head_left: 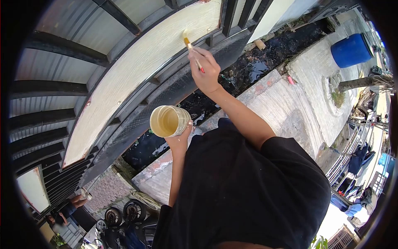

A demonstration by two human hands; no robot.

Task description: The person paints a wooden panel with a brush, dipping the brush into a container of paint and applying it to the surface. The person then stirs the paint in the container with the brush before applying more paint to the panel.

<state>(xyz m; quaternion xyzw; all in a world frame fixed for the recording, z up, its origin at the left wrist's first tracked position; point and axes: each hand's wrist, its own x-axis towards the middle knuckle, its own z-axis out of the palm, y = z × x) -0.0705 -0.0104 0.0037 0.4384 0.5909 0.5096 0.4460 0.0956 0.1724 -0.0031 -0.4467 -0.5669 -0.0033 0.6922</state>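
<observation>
My right hand (pixel 204 68) is closed round the handle of a paintbrush (pixel 188 43), its red handle end sticking out below the fingers. The bristles are right at the face of a long cream-coloured board (pixel 141 66) fixed along a dark metal fence. A wet, yellowish patch shows on the board by the brush tip. Lower down, my left hand (pixel 179 139) grips a pale plastic cup (pixel 170 120) from beneath and the side. Yellowish liquid lies inside the cup, whose mouth tilts toward me.
A dark water-filled ditch (pixel 255 68) runs between the fence and a concrete walkway (pixel 286 112). A blue barrel (pixel 351 50) stands at the upper right near a tree trunk (pixel 360 84). Motorcycles (pixel 128 226) are parked at the lower left, with a person (pixel 60 220) beyond them.
</observation>
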